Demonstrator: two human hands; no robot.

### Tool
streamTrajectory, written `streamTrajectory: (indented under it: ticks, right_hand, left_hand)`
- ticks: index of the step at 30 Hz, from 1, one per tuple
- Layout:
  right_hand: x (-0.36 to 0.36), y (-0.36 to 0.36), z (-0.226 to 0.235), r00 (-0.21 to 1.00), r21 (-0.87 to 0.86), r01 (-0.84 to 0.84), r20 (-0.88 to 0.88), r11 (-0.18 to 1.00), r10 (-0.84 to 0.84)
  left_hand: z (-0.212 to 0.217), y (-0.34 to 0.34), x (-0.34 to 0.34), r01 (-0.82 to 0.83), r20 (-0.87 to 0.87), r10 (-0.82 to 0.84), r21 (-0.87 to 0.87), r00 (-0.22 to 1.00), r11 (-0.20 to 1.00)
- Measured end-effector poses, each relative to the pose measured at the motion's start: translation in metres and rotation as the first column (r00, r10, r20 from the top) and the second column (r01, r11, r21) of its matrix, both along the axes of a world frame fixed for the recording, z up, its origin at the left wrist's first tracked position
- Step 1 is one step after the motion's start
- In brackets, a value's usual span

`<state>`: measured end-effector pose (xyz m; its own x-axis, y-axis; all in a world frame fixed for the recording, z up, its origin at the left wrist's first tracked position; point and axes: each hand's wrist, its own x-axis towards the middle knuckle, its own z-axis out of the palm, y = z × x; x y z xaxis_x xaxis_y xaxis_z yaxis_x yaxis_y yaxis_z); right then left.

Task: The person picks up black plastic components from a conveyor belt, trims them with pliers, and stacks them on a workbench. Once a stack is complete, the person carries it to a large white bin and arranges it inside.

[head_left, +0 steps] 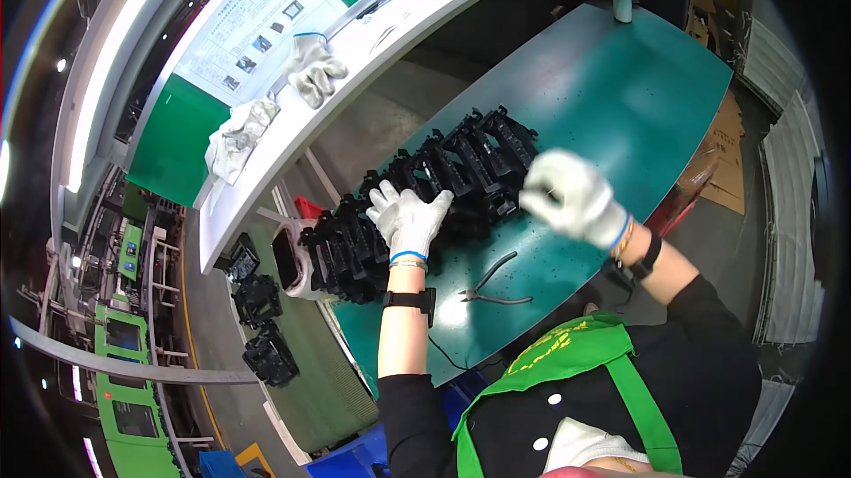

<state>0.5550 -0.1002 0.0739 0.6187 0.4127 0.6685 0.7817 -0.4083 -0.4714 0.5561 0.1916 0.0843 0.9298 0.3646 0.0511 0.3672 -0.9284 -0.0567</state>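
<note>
A long row of black plastic moulded parts (479,159) stands side by side on the green table. My left hand (408,219), in a white glove with a blue cuff edge, lies on the near side of the row with its fingers spread over the parts. To the right of the row, my right hand (572,199) is raised apart from it, also gloved. Its fingers look curled but are smeared by motion, so whether anything is in them stays unclear. Between my forearms, a pair of cutting pliers (498,285) with dark handles lies on the table, jaws pointing left.
Gloves (312,68) and a crumpled white cloth (239,138) lie on the white shelf (377,57) beyond the row. A pale green bottle (622,1) stands at the table's far corner. More black parts (269,354) sit on the conveyor (324,398) at left.
</note>
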Motion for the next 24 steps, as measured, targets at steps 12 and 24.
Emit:
streamTrajectory:
  ticks: [12,24]
  right_hand:
    - [0.127,0.055,0.016,0.639,-0.576,0.1,-0.587,0.811,-0.497]
    - [0.123,0.065,0.014,0.599,-0.559,0.082,-0.634,0.825,-0.489]
  left_hand:
    - [0.008,-0.024,0.001,-0.035,-0.014,0.035,-0.037,0.999,0.999]
    - [0.0,-0.008,-0.007,-0.045,0.014,0.046,-0.069,0.999,0.997]
